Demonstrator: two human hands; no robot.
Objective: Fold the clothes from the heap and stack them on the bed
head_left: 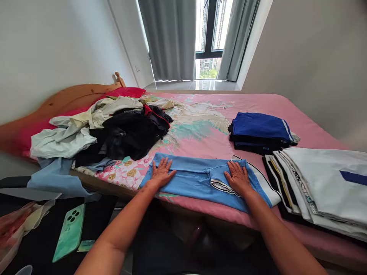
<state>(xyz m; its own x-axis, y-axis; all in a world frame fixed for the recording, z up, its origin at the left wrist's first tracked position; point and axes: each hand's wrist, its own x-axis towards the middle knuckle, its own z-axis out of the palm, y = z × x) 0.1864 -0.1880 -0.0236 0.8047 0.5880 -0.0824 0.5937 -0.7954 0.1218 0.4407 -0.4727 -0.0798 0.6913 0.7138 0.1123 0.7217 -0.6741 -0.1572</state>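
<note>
1. Pink floral bed (258,100); light-blue garment (192,182), smoothly folded, along its near edge.
2. Left hand (163,173), right hand (238,178): released, spread flat on garment.
3. Left of garment: crumpled heap (132,130); right: squared, white-topped stack (323,172).

A blue garment (186,177) lies on the bed (205,143). Left of the garment is a clothes heap (129,131); right, a blue-topped stack (259,128) and white-topped stack (329,172).

At the near side of the bed (200,208), the left hand (163,173) and right hand (238,178) are bare, each with a broad back and tapering fingers. The left forearm (129,223) and right forearm (275,223) are bare as well, narrow at the wrist and thicker toward the elbow, with faint marks on the left one near its wrist.
</note>
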